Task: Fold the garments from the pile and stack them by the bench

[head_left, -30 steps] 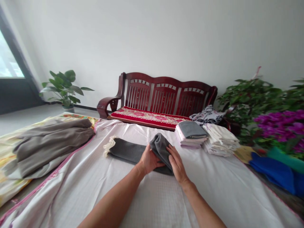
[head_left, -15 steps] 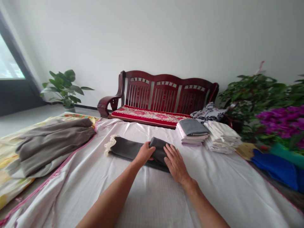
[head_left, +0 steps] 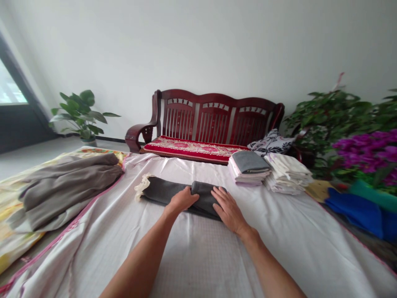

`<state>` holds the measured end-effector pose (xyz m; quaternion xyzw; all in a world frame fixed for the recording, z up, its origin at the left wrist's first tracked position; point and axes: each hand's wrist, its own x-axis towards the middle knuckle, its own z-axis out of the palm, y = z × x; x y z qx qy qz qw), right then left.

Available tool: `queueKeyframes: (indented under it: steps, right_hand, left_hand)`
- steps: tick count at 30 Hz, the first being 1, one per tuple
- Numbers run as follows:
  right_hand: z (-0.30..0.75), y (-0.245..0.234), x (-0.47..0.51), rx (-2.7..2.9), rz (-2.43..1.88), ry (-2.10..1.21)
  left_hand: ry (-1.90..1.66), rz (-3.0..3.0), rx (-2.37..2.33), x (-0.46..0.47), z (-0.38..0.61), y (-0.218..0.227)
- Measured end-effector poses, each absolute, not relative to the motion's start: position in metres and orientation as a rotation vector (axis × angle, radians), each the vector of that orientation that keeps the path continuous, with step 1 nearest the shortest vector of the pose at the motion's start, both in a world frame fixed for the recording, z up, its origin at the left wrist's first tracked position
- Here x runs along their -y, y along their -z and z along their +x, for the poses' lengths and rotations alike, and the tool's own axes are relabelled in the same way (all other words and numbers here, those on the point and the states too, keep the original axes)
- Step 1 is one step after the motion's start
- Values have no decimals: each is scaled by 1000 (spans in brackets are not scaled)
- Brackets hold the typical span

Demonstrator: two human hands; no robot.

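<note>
A dark grey folded garment (head_left: 164,190) with a cream ruffled end lies in a long strip across the white sheet. Its right part is doubled over into a thicker fold. My left hand (head_left: 183,199) is closed at the loose edge of that fold, thumb on top; its fingertips are partly hidden. Flat on the right end of the fold rests my right hand (head_left: 228,209), palm down with the fingers apart. Beyond it stand a stack of folded cloths (head_left: 248,176) with a grey one on top and a second, whitish stack (head_left: 288,171).
A loose grey-brown garment (head_left: 74,190) lies on a yellow patterned cloth at left. Behind the white sheet (head_left: 198,256) is a dark red wooden bench (head_left: 214,120) with a patterned cushion (head_left: 271,141). Blue cloth (head_left: 356,211) and purple flowers (head_left: 366,151) are at right.
The fold's left edge has come down flatter and slightly further left. My left hand has moved a little left with it. My right hand stays on the fold.
</note>
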<state>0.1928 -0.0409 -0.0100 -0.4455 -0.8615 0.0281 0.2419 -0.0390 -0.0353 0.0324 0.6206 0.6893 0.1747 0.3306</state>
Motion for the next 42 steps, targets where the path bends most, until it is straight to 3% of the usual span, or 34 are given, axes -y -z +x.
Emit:
queueKeyframes:
  steps: [4, 7, 10, 13, 18, 29, 42]
  right_hand:
    - [193, 8, 43, 2418, -1243, -29]
    - [193, 8, 44, 2445, -1248, -2]
    - [193, 10, 43, 2458, -1235, 13]
    - [193, 13, 43, 2443, -1229, 27]
    - [198, 17, 39, 2413, -1167, -80]
    - [207, 18, 33, 2267, -1154, -474]
    - [206, 15, 37, 2347, -1066, -279]
  left_hand:
    - [-303, 1853, -2018, 46, -43, -50]
    - [-490, 2056, -2129, 52, -39, -63]
    - [-745, 2326, -1865, 51, -30, -59]
    - [-754, 2460, -1635, 46, -20, -38]
    - [-608, 2348, -1701, 39, -16, -12]
    - [-887, 1738, -1676, 21, -20, -35]
    - [-573, 1874, -1914, 36, -26, -27]
